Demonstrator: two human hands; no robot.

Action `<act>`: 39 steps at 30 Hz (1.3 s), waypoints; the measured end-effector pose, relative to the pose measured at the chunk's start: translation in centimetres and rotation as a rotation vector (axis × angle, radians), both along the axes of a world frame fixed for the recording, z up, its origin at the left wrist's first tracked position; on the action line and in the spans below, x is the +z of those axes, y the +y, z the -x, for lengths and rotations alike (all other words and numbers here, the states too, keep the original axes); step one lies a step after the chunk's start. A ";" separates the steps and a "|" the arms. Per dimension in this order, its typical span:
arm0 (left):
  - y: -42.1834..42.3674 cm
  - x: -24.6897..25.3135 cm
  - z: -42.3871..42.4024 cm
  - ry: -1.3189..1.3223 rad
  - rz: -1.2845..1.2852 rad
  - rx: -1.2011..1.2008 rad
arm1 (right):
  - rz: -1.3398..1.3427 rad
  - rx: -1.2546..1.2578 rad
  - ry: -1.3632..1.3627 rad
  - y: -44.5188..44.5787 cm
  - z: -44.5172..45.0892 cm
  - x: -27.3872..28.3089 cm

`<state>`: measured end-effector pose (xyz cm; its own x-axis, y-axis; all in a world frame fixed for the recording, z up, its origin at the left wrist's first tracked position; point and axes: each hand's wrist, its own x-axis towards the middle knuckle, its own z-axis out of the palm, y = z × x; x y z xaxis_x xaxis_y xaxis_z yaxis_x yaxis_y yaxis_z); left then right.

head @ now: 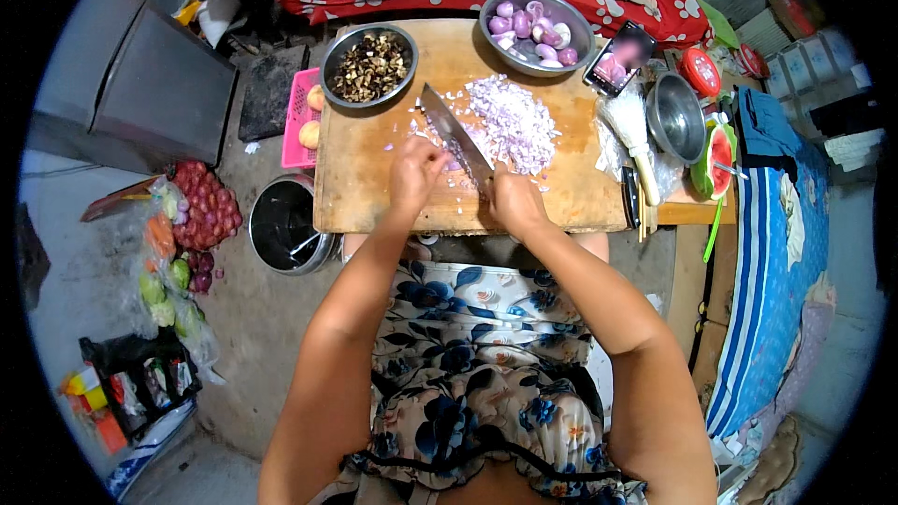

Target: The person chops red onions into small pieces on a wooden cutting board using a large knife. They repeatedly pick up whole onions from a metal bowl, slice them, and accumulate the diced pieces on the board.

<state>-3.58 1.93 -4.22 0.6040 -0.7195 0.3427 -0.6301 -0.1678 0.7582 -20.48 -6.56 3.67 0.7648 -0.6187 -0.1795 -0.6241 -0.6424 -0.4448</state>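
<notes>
My right hand (pixel 512 198) grips the handle of a cleaver-like kitchen knife (pixel 456 133), its broad blade slanting up and left over a wooden cutting board (pixel 582 203). Just left of the blade is my left hand (pixel 415 172), fingers bent, near small purple onion pieces; whether it pinches a piece cannot be told. A heap of chopped purple onion (pixel 512 123) lies right of the knife. Peeled onions fill part of a metal bowl (pixel 582 21) at the board's back right. Another metal bowl (pixel 328 77), at the back left, holds chopped dark-and-pale pieces.
A pink basket (pixel 293 130) and a metal bucket (pixel 261 242) stand left of the board. Right of it are a phone (pixel 617 59), a black-handled knife (pixel 630 196), a brush (pixel 642 161), an empty metal bowl (pixel 675 119) and cut watermelon (pixel 719 161). Bagged onions (pixel 203 207) lie on the floor.
</notes>
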 end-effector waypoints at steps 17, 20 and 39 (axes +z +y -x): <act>0.3 0.5 -0.3 0.051 0.010 -0.098 | 0.098 0.111 0.042 -1.4 2.5 1.5; 0.7 0.8 0.0 -0.132 -0.067 -0.136 | 0.141 0.163 0.048 -0.8 2.4 2.2; 0.7 1.0 -0.4 -0.258 -0.090 -0.221 | 0.127 0.139 -0.032 1.0 0.1 0.9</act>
